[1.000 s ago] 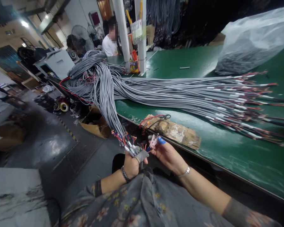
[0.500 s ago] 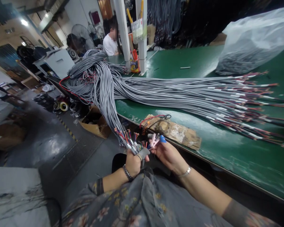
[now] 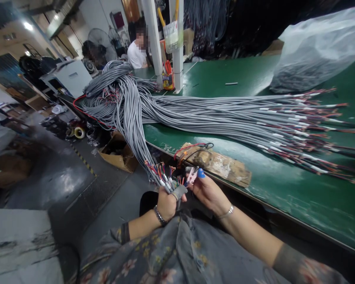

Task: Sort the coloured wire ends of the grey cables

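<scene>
My left hand (image 3: 167, 203) is closed round the end of a bundle of grey cables (image 3: 137, 138), with a grey cover on its thumb. Out of the cable ends fan stripped wires (image 3: 158, 169) in red, blue, orange and other colours. Just to the right, my right hand (image 3: 208, 193) pinches a small pinkish clip (image 3: 191, 176), close to a few thin wires at the left thumb. A blue cover sits on a digit of the right hand. Its other fingers are partly hidden behind the clip.
A green table (image 3: 284, 205) carries a long spread of grey cables (image 3: 225, 114) with bared ends. A worn wooden block (image 3: 221, 165) with red and black leads lies at its near edge. A plastic bag (image 3: 319, 55) stands far right. An open cardboard box (image 3: 118, 156) sits below. A person (image 3: 137, 53) sits behind.
My right hand, with the clip, has shifted very slightly to the left, towards the wires. The left hand and the cable bundle stay nearly where they were.
</scene>
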Demonstrator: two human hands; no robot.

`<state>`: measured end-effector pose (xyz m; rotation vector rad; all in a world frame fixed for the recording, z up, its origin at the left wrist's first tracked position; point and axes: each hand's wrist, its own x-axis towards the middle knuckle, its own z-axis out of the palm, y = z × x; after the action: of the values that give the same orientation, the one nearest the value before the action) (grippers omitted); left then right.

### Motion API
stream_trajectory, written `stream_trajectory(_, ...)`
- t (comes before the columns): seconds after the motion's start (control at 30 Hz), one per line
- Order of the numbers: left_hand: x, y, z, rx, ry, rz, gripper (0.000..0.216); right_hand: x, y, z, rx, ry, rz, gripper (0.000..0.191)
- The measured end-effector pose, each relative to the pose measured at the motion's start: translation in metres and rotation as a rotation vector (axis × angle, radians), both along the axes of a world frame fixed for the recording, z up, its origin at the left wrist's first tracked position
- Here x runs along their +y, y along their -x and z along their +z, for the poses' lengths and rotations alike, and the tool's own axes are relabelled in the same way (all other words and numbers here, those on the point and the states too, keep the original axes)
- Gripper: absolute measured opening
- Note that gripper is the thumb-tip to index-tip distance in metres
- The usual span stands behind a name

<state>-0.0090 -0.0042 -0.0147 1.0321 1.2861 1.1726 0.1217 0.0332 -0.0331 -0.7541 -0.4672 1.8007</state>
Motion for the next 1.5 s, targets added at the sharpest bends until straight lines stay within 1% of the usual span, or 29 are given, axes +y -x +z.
stream_trajectory(0.23,-0.002,0.002,-0.003,-0.022,-0.005,0.007,0.035,-0.004,0.001,0.004,0.033,0.027,0.036,0.039)
stream_trajectory(0.4,-0.005,0.007,-0.004,-0.009,-0.041,-0.007,0.035,-0.014,-0.007,0.005,0.037,-0.016,0.183,0.049)
stream_trajectory(0.47,-0.007,0.010,-0.006,-0.005,-0.058,-0.021,0.036,-0.020,-0.008,0.007,-0.005,-0.051,0.238,0.047)
stream_trajectory(0.53,-0.008,0.012,-0.007,0.012,-0.068,-0.047,0.038,-0.025,-0.007,0.010,-0.075,-0.081,0.262,0.041)
stream_trajectory(0.67,-0.010,0.015,0.001,0.097,-0.088,-0.124,0.039,-0.032,0.000,0.016,-0.183,-0.124,0.270,0.029)
stream_trajectory(0.73,-0.009,0.017,0.006,0.125,-0.086,-0.187,0.041,-0.033,0.002,0.018,-0.197,-0.140,0.281,0.028)
stream_trajectory(0.8,-0.008,0.018,0.009,0.138,-0.077,-0.285,0.042,-0.033,0.003,0.019,-0.221,-0.167,0.300,0.030)
stream_trajectory(0.87,-0.006,0.019,0.010,0.149,-0.059,-0.369,0.044,-0.032,0.001,0.019,-0.261,-0.198,0.330,0.030)
stream_trajectory(0.9,-0.006,0.020,0.009,0.152,-0.046,-0.385,0.044,-0.032,0.000,0.019,-0.280,-0.208,0.341,0.031)
stream_trajectory(1.0,-0.005,0.020,0.006,0.139,-0.011,-0.338,0.044,-0.032,-0.002,0.015,-0.289,-0.193,0.352,0.032)
stream_trajectory(1.1,-0.005,0.019,0.004,0.104,0.008,-0.264,0.043,-0.032,-0.003,0.011,-0.264,-0.125,0.325,0.035)
stream_trajectory(1.2,-0.005,0.018,0.004,0.081,0.013,-0.261,0.042,-0.032,-0.002,0.009,-0.249,-0.087,0.295,0.036)
stream_trajectory(1.33,-0.005,0.017,0.004,0.101,-0.002,-0.253,0.040,-0.032,0.000,0.013,-0.230,-0.096,0.293,0.033)
stream_trajectory(1.5,-0.005,0.016,0.004,0.094,0.004,-0.241,0.041,-0.031,0.001,0.015,-0.210,-0.003,0.247,0.037)
